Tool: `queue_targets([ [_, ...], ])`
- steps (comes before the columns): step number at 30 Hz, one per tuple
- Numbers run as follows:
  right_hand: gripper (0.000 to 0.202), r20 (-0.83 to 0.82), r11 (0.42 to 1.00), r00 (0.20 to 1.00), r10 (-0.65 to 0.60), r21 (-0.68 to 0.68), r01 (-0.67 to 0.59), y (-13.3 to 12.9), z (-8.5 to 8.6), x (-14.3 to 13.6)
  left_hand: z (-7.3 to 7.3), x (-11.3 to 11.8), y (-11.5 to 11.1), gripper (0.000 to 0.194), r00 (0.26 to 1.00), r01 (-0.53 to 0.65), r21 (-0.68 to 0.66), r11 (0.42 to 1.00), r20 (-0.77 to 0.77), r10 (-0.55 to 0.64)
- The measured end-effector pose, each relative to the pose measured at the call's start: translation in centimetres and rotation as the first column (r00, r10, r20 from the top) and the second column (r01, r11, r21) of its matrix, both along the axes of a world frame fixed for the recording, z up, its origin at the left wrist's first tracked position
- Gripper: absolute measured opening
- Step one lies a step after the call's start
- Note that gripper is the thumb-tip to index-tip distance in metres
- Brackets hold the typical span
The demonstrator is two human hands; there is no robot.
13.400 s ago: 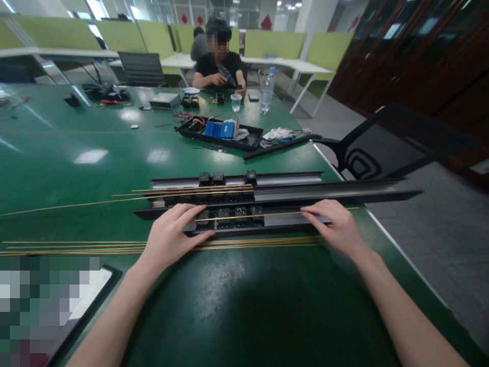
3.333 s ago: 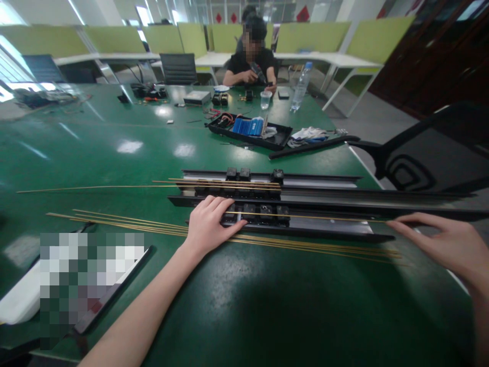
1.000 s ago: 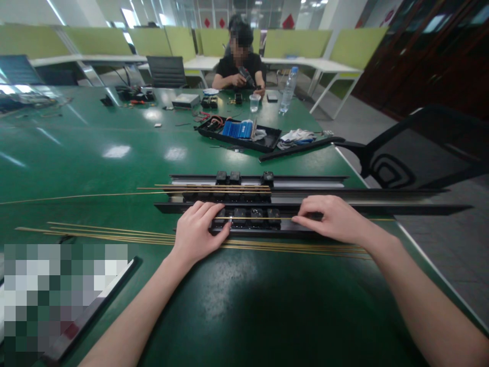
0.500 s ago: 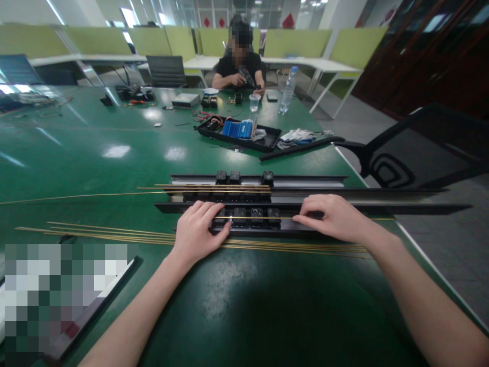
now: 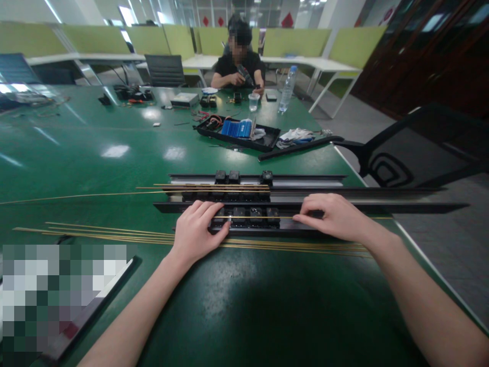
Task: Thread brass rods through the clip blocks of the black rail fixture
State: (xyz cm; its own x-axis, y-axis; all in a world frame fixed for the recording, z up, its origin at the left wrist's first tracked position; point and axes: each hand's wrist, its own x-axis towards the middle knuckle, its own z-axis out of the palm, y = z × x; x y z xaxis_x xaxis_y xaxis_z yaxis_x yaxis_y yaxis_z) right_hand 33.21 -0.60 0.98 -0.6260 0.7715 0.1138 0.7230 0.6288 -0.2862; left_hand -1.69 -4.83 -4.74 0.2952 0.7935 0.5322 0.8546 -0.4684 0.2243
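My right hand [image 5: 332,218] pinches a thin brass rod [image 5: 286,217] between thumb and fingertips. The rod runs left across a row of black blocks [image 5: 255,215] sitting in the nearest black rail [image 5: 260,232]. Across the left part of that rail lies my left hand [image 5: 196,229], fingers over the far wall and thumb near the front, gripping it around the leftmost block. What its fingers press on is partly hidden. More brass rods [image 5: 275,246] lie on the table in front of the rail and pass under my left wrist.
Behind are further rails [image 5: 321,180] with blocks and rods on top. A black tray [image 5: 273,138] with a blue part, white gloves [image 5: 296,137], a water bottle [image 5: 287,90] and a plastic cup [image 5: 253,102] stand beyond. A person [image 5: 239,66] holds a power tool across the table.
Both hands and the rod hold nearly the same place. The whole view has shifted very slightly.
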Motion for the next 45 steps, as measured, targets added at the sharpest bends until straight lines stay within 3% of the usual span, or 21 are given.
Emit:
queue_targets([
  [45,0.032,-0.005,1.0,1.0,0.002,-0.007,-0.002,0.07,0.25,0.77,0.14,0.13,-0.07,0.037,1.0,-0.008,-0.017,1.0,-0.012,0.007],
])
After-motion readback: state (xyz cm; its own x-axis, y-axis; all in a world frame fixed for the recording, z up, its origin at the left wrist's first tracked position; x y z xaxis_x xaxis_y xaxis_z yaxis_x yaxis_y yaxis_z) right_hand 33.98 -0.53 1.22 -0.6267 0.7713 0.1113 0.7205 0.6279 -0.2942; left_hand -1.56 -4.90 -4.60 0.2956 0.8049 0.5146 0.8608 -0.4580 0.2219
